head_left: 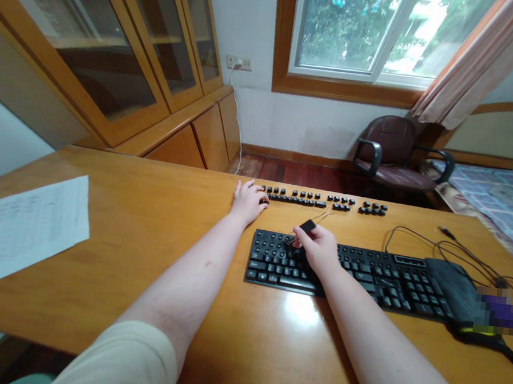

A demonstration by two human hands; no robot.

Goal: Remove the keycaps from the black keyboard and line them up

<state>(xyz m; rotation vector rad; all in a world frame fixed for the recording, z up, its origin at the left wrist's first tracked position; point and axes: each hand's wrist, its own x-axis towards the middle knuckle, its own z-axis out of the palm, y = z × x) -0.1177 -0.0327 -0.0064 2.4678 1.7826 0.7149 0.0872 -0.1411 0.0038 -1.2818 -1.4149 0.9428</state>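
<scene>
Across the middle of a wooden counter (144,217) lies a black keyboard (367,277), long side facing the seated person, with a dark cloth (451,286) draped over its right end and thin cables (416,239) trailing just behind. Beyond the keyboard, near the far edge, loose black keycaps (311,199) are laid out in tidy rows. The person's right hand (317,247) hovers over the upper left part of the keyboard, fingers closed in a pinch on a small black tool (307,225) with fine wire loops pointing away from the wrist. A small dark piece shows at the fingertips, and I cannot tell whether it is a lifted key. The left hand (249,200) lies open and flat on the counter, holding nothing, its fingertips touching the left end of the keycap rows. A printed sheet of paper (24,222) lies well apart at the left. To my eye, working that tool on a key goes best with the wires seated squarely under opposite edges, the lift kept straight up and gentle, and the free hand steadying the keyboard rather than the loose rows. An empty chair (393,151) stands under the window.
</scene>
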